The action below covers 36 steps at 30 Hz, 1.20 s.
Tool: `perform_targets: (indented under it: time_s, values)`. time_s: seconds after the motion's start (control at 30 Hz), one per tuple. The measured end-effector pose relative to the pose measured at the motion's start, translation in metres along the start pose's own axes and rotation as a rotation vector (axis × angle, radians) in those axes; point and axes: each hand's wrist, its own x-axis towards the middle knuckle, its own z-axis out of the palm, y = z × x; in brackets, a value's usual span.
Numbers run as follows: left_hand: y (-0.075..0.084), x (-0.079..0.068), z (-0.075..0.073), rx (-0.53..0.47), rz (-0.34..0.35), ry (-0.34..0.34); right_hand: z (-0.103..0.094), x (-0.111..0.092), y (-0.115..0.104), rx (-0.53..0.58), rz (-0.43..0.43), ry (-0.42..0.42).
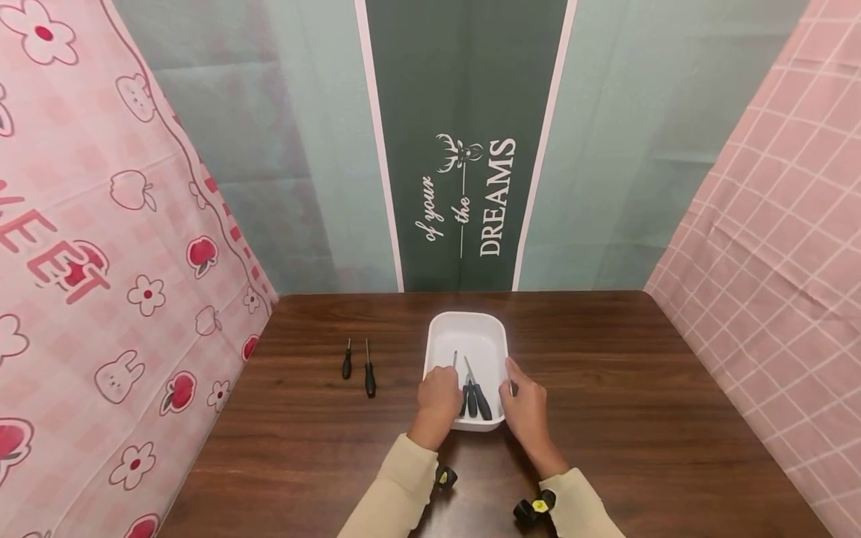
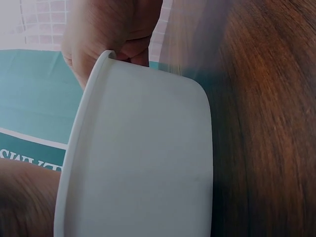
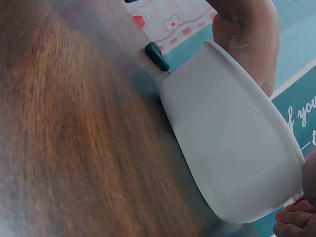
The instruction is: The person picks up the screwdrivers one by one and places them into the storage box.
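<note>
A white plastic tray [image 1: 467, 332] stands on the wooden table, with several black-handled screwdrivers [image 1: 483, 403] lying inside it. My left hand [image 1: 440, 392] grips the tray's left rim, fingers curled over it and partly covering the screwdrivers; one thin shaft [image 1: 455, 359] shows just beyond the knuckles. On the opposite side, my right hand [image 1: 526, 403] holds the right rim, its thumb along the top. The right wrist view shows the tray's outer wall [image 3: 227, 133] close up, with curled right fingers [image 3: 295, 217] at its rim.
Left of the tray, two more screwdrivers, a short one [image 1: 346, 365] and a longer one [image 1: 370, 377], lie on the wooden table [image 1: 605, 373]. A green curtain [image 1: 605, 149] hangs behind the table, with pink cloths [image 1: 773, 246] at both sides.
</note>
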Motion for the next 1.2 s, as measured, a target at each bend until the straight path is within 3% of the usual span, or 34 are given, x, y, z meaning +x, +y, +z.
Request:
perform_targets:
  time_s: [1.2]
  values:
    - [0.0037, 0.0021, 0.0082, 0.053, 0.021, -0.013, 0.0011, 0.0002, 0.0027, 0.013, -0.022, 0.007]
